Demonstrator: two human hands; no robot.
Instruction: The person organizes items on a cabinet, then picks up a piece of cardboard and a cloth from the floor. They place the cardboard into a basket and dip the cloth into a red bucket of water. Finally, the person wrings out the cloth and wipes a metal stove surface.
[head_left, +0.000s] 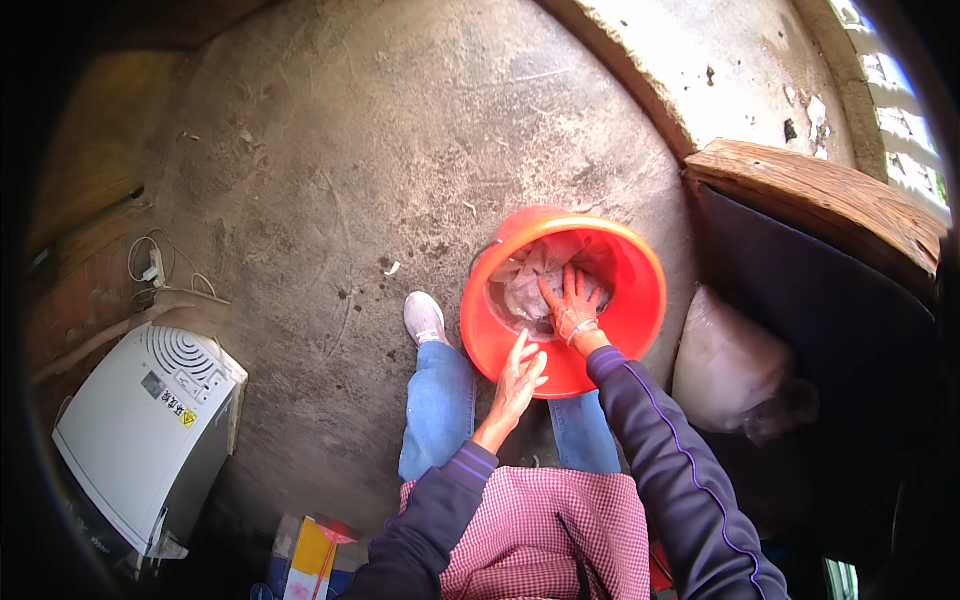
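Observation:
A red plastic bucket (637, 300) stands on the floor in front of me, between and just beyond my knees. Inside it lies wet, pale cloth (529, 289) in some water. My right hand (576, 307), with a bracelet at the wrist, reaches into the bucket and rests on the cloth with its fingers spread. My left hand (519, 379) is at the bucket's near left rim, its fingers apart and nothing held in them.
A white appliance (135, 427) stands at the left, with a cable and plug (154, 270) behind it. At the right a pale filled plastic bag (724, 367) lies by a dark panel below a wooden beam (817, 187). A colourful box (311, 555) is at lower left.

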